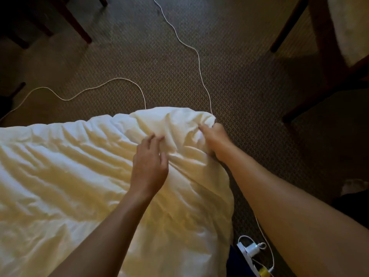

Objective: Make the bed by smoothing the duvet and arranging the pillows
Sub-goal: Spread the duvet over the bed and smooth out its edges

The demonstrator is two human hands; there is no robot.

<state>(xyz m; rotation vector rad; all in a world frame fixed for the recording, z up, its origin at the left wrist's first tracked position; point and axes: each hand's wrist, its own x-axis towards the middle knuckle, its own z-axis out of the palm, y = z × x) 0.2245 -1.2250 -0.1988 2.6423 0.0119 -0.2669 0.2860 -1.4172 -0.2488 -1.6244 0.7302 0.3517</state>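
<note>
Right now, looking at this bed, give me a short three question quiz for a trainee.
1. True or false: the right hand has a grip on the duvet corner.
2. What lies on the carpet beyond the duvet? A) white cable B) pillow C) shoe
3. Fill in: the left hand rests on the ___.

Key: 1 true. 2 A, the white cable. 3 duvet.
</note>
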